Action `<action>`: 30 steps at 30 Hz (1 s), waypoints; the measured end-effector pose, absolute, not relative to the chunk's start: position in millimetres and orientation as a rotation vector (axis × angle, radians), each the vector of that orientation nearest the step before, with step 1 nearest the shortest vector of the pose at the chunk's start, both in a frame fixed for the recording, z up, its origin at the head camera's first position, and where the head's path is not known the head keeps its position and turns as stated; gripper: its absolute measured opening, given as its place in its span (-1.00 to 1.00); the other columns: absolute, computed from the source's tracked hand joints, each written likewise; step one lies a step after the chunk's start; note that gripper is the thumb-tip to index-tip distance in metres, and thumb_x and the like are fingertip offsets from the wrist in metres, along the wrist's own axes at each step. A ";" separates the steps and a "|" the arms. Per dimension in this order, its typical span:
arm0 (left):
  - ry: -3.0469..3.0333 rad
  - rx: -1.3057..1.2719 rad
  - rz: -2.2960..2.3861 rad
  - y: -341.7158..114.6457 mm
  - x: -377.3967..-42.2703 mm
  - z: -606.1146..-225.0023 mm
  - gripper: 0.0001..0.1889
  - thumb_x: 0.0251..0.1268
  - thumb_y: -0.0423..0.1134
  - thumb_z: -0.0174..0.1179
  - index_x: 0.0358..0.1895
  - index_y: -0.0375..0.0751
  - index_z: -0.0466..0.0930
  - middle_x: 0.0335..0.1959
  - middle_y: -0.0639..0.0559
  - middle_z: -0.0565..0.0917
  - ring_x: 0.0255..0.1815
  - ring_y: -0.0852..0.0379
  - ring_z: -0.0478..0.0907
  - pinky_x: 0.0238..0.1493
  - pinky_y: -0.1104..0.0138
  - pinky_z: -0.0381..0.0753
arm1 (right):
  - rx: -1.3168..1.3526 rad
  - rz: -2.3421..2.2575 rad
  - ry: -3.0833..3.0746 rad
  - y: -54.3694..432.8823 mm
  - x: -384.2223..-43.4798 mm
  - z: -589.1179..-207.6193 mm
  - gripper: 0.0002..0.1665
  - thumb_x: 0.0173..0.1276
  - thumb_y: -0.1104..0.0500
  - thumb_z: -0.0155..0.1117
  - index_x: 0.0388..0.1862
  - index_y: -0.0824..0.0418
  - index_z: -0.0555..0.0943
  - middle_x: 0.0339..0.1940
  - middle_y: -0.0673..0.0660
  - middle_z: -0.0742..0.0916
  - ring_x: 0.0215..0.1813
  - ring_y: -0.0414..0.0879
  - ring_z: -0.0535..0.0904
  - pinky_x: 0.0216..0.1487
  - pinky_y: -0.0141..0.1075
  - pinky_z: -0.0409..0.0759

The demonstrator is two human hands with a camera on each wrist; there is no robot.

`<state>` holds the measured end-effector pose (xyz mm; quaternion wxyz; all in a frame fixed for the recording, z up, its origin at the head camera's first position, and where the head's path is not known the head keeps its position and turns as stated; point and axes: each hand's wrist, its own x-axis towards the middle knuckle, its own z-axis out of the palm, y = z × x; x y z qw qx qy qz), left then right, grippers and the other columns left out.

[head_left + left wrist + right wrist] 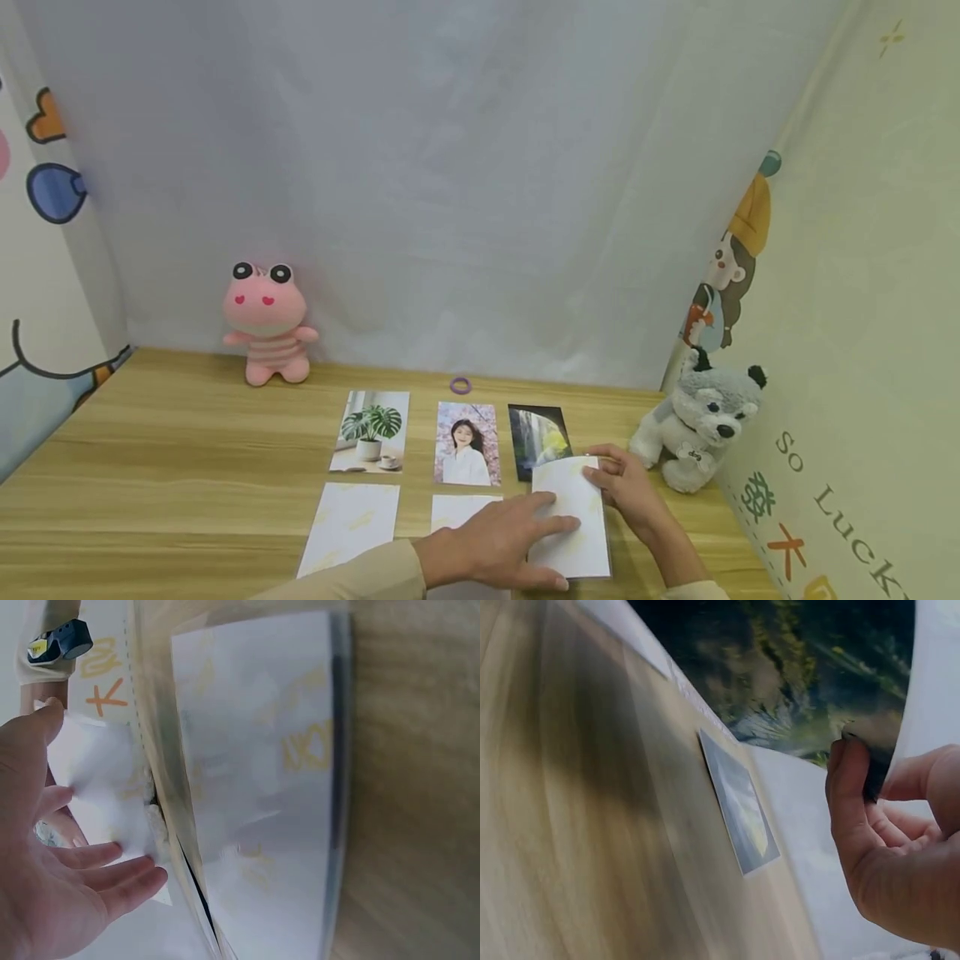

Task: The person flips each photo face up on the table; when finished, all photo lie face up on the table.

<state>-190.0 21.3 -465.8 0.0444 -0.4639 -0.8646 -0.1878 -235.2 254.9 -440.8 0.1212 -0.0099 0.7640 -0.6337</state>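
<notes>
My right hand (633, 496) pinches a photo print (573, 496) between thumb and fingers at its upper right corner. The print's white back, with faint yellow marks, faces the head camera; its dark green picture side (780, 667) shows in the right wrist view. Spread fingers of my left hand (502, 542) lie over the white back in the head view. Partly beneath that hand is a face-down photo (456, 510), with another face-down photo (356, 517) to its left. Behind them lie a plant photo (371, 433), a portrait photo (467, 458) and a waterfall photo (534, 433), partly covered by the held print.
A pink plush frog (273, 325) leans at the back left against a pale curtain (450, 208). To the right of my right hand sits a grey and white plush dog (697, 417). A purple ring (461, 386) lies near the wooden table's (187, 433) back edge.
</notes>
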 end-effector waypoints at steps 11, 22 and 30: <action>-2.548 -1.319 -0.627 20.6 -190.5 -464.5 -0.12 0.13 0.34 0.31 0.51 0.18 0.23 0.31 -0.13 0.49 0.08 0.02 0.63 -0.11 0.32 0.65 | 0.172 -2.038 2.208 241.4 -235.4 -438.6 -0.53 0.45 0.36 0.13 0.27 0.48 0.34 -0.30 0.03 0.76 -0.27 -0.19 0.72 -0.23 -0.34 0.68; -2.558 -1.224 -0.696 23.2 -193.1 -460.7 -0.11 0.18 0.21 0.35 0.55 0.18 0.14 0.26 -0.13 0.54 -0.13 0.13 0.67 -0.37 0.51 0.53 | 0.239 -2.203 2.105 227.5 -235.8 -431.6 -0.64 0.44 0.35 0.10 0.18 0.38 0.37 -0.28 0.06 0.68 -0.30 -0.19 0.71 -0.23 -0.37 0.67; -2.557 -1.178 -0.679 25.1 -193.5 -460.7 -0.22 0.31 -0.04 0.30 0.55 0.19 0.14 0.16 -0.08 0.60 -0.32 0.23 0.62 -0.50 0.58 0.43 | 0.228 -2.221 2.072 222.5 -237.0 -431.5 -0.66 0.46 0.33 0.06 0.17 0.35 0.35 -0.25 0.10 0.66 -0.32 -0.19 0.70 -0.25 -0.38 0.67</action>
